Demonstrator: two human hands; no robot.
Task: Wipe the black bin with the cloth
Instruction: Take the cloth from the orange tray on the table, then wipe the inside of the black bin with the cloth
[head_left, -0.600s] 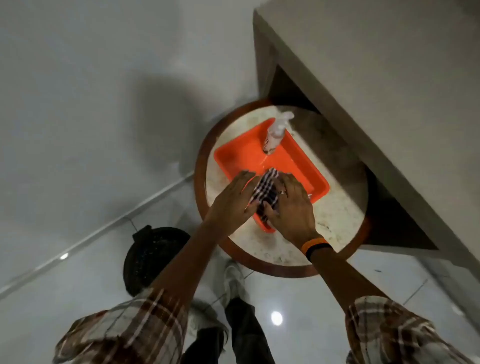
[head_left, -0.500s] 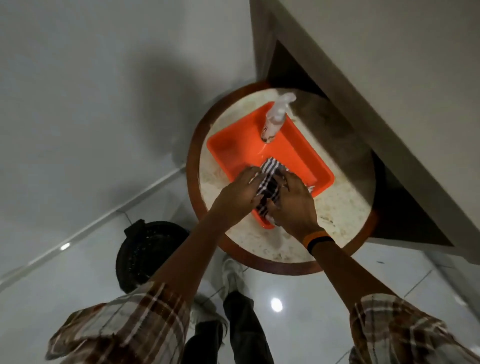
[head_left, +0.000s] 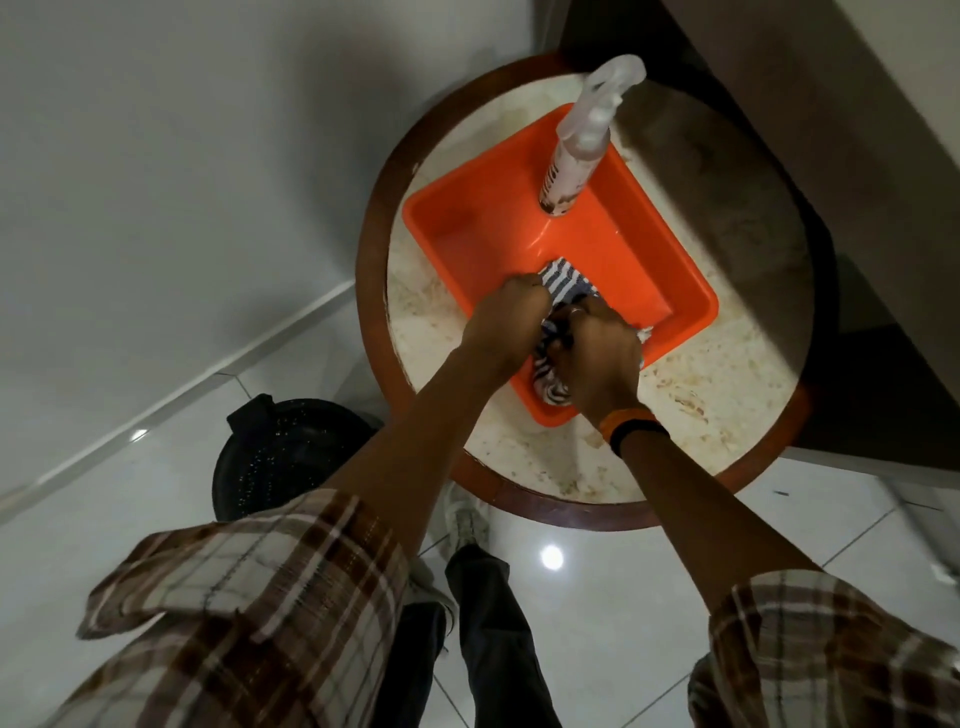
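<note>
My 2 hands were bunched together over the near end of the orange tray, both clenched on the checked cloth. My left hand gripped its upper part, my right hand, with a ring on 1 finger and an orange-and-black band at the wrist, gripped the lower part. The tray sat on the round marble-topped bench, and a spray bottle stood upright in its far end. The black bin stood on the tiled floor to my left, just beside the bench, apart from the cloth.
</note>
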